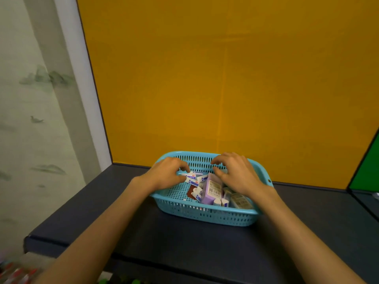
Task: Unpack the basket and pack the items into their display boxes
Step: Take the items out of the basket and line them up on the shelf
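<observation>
Dark table [184, 238], yellow wall behind. Blue basket [205, 215] holds small tubes, purple box [212, 189]. Left hand [166, 173] pinches white tube [190, 178] at basket's left; right hand [238, 173] hovers curled, empty, just above box.

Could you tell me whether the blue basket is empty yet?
Not empty: the blue basket holds a purple box and small white tubes.

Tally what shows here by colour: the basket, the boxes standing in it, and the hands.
Blue basket: 1
Purple box: 1
Beige box: 1
Hands over the basket, left hand and right hand: 2
Small white-and-blue packs: several, too jumbled to count
Total counted: 5
</observation>
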### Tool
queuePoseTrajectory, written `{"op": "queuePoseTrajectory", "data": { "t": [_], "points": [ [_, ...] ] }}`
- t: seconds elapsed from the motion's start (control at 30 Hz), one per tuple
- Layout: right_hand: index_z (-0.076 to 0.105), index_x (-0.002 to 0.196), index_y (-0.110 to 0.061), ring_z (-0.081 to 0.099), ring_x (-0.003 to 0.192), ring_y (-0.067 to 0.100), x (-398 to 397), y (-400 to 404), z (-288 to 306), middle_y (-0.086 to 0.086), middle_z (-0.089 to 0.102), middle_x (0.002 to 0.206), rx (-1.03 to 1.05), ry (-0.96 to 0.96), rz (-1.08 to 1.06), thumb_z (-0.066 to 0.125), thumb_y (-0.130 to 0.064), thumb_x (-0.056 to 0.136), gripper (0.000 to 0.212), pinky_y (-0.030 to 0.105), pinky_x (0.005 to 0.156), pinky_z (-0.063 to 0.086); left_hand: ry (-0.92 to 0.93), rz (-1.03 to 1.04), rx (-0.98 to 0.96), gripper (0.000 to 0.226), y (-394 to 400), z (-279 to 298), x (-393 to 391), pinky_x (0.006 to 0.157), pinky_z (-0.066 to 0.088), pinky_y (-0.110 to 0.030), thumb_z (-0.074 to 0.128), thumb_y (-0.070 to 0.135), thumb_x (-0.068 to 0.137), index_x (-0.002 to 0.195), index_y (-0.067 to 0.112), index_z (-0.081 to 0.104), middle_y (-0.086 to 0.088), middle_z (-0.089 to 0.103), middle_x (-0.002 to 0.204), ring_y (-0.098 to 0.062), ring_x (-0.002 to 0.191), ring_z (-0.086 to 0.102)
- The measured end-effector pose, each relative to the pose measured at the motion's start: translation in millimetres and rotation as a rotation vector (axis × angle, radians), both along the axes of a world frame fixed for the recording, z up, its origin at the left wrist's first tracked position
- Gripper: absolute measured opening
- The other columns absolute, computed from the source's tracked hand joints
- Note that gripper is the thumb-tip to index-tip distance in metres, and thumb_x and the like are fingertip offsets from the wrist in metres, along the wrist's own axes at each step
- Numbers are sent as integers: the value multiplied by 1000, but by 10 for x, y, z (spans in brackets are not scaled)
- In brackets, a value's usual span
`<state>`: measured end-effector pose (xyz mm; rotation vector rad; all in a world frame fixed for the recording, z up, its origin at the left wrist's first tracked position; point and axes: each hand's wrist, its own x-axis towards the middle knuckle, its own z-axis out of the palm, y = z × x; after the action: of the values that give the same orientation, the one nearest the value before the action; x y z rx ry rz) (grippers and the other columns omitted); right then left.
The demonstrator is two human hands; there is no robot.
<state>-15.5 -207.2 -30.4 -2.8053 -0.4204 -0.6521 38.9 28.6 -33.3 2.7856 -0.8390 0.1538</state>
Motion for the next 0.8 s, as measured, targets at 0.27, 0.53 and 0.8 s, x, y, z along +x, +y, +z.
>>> {"op": "queuePoseTrajectory", "data": {
  "t": [0.27,0.53,0.8],
  "points": [
    [66,120,-22,61,103,14,-26,7,9,-5,65,114,4,62,-42,59,-32,96,26,37,89,53,68,-126,154,34,-252,-164,439,94,51,-34,73,27,88,121,25,66,3,65,123,-14,111,59],
    [65,117,-21,59,89,13,-31,93,19,-5,65,106,20,84,-89,60,-32,96,24,34,78,53,107,-179,321,39,-309,-159,594,96,51,-37,77,26,85,122,22,65,2,65,123,-17,111,61],
    [62,96,-19,63,75,13,-56,216,-41,-2,68,91,57,175,-154,64,-37,95,18,26,65,49,102,-174,316,23,-324,-233,603,78,46,-30,76,29,86,102,22,61,6,52,95,-15,91,54]
  ]
}}
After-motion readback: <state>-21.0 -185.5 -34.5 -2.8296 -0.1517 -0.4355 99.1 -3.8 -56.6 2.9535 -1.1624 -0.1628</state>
